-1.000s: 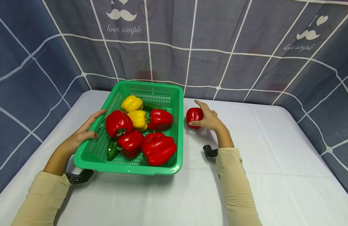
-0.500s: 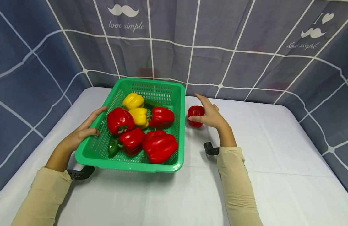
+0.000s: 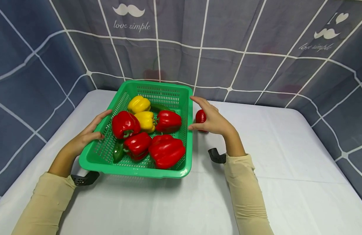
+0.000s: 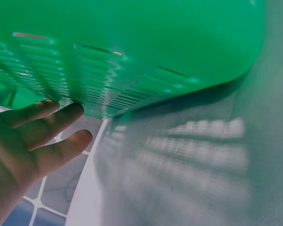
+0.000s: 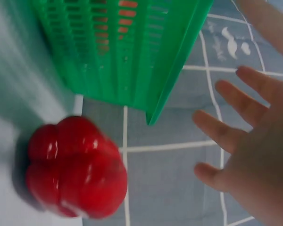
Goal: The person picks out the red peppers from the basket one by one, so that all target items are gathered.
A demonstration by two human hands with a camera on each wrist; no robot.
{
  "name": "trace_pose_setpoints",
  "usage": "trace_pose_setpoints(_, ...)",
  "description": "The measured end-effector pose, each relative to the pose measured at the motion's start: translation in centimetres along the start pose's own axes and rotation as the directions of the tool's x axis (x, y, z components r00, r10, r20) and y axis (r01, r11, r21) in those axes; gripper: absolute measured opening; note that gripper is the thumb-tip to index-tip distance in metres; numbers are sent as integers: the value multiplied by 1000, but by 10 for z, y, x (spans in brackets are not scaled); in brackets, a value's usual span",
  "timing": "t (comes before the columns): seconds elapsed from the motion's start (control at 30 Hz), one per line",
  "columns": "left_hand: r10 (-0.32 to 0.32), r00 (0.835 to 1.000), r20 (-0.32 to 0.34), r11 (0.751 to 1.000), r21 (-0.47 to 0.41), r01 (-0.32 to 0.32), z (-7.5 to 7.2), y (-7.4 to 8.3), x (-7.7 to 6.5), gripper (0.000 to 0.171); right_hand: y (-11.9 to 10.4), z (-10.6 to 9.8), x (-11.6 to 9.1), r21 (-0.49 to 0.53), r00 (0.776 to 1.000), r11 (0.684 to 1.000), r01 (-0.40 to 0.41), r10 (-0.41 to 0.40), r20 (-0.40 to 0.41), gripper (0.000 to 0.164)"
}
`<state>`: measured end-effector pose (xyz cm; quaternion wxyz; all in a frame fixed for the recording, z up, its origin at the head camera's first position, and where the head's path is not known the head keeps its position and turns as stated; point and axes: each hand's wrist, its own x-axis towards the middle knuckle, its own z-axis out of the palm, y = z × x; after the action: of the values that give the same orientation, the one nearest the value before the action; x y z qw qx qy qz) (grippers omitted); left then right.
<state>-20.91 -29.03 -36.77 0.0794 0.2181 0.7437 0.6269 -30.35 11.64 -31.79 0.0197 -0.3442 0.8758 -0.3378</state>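
A green plastic basket (image 3: 137, 173) holds several red bell peppers (image 3: 167, 153), two yellow bell peppers (image 3: 139, 104) and long green vegetables (image 3: 118, 151). At its left side my left hand (image 3: 81, 140) touches the rim with thumb and index finger. The left wrist view shows other fingers (image 4: 61, 117) of this hand, nearly straight, against the slotted outer wall. My right hand (image 3: 213, 120) is spread at the basket's right rim, holding nothing. One loose red bell pepper (image 5: 80, 169) sits on the table beside the basket, partly hidden by that hand in the head view.
A white cloth (image 3: 287, 182) covers the table. Grey curtains (image 3: 257, 71) with white grid lines stand behind it and at both sides. Each wrist carries a black mount (image 3: 217, 156).
My right hand has moved left from around the loose red bell pepper to the basket's right rim, leaving the pepper on the table. The left hand stays at the left rim.
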Motion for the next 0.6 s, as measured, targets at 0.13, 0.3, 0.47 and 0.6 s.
trace_pose_setpoints(0.13, 0, 1000, 4, 1000, 1, 0, 0, 0, 0, 78, -9, 4, 0, 74, 992, 996, 40, -49, 113, 96)
trace_pose_setpoints(0.3, -4, 1000, 6, 1000, -5, 4, 0, 0, -1, 78, -19, 12, 0, 173, 960, 984, 45, -90, 264, 93)
trace_pose_setpoints(0.47, -7, 1000, 0, 1000, -1, 7, 0, 0, 0, 78, -25, 18, 1, 230, 928, 972, 45, -126, 350, 92)
trace_pose_setpoints(0.6, -18, 1000, -4, 1000, 1, 18, 0, 1, 0, 78, -29, 21, 0, 235, 910, 970, 55, -146, 388, 91)
